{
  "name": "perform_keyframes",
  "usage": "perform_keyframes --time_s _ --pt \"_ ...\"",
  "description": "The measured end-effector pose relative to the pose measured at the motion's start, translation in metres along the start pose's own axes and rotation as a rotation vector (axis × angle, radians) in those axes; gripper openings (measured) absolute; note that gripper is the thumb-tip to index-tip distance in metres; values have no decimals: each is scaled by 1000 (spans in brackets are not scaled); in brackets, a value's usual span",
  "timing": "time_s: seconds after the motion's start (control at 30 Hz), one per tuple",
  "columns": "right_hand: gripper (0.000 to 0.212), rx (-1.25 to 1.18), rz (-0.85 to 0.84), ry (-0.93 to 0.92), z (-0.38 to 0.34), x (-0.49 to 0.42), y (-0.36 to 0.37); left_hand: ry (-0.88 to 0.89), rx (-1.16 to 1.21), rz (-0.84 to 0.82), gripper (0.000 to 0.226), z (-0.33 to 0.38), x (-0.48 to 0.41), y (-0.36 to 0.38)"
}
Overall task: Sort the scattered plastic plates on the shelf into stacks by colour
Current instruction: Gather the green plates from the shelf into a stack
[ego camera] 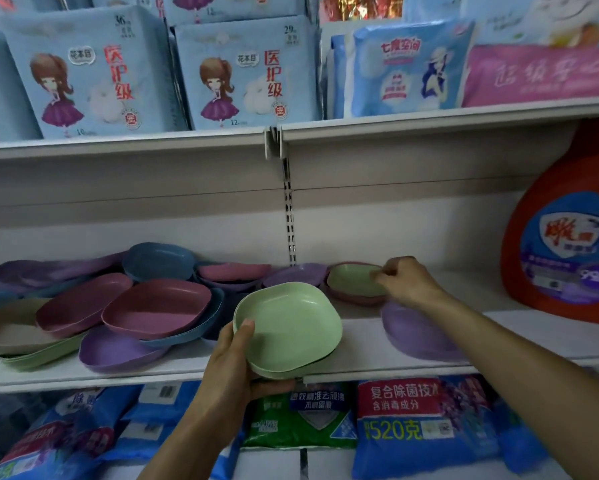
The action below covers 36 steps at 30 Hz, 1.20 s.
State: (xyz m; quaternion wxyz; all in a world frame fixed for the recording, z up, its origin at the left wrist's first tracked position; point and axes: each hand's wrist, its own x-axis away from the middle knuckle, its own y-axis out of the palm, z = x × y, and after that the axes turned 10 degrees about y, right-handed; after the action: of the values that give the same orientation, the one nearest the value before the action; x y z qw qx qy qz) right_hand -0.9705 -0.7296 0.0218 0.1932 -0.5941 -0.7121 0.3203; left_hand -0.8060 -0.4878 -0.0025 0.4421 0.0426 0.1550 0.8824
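Observation:
My left hand [237,367] grips a small stack of green plates [289,329] at the shelf's front edge, thumb on the rim and fingers underneath. My right hand [403,280] reaches to the back and pinches the rim of another green plate [351,280], which lies inside a pink plate [355,299]. A purple plate [412,336] sits under my right forearm. To the left lies a jumble of pink plates [152,306], blue plates [157,259], purple plates [118,355], a beige plate [7,329] and green plates [38,356].
The white shelf [367,336] has a front lip and a back wall with a slotted upright [290,223]. A large red detergent jug [568,233] stands at the right. Packaged goods fill the shelf above and blue and green bags [412,420] the shelf below.

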Motion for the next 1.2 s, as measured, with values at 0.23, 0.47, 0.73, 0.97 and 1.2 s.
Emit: perform_keyframes --time_s 0.23,0.47,0.73,0.97,1.2 --pt "41 437 -265 -168 6 -39 5 17 -1 18 25 -1 -11 9" --pt "42 601 -119 -181 -1 -49 23 15 -2 45 23 -4 -16 10" --pt "67 569 26 191 21 -61 -3 -9 -12 40 23 -12 -20 13" --pt "37 537 -92 218 14 -71 5 -42 -6 75 26 -14 -28 21" --pt "6 555 -1 172 11 -64 -4 -34 8 59 25 -22 -24 24"
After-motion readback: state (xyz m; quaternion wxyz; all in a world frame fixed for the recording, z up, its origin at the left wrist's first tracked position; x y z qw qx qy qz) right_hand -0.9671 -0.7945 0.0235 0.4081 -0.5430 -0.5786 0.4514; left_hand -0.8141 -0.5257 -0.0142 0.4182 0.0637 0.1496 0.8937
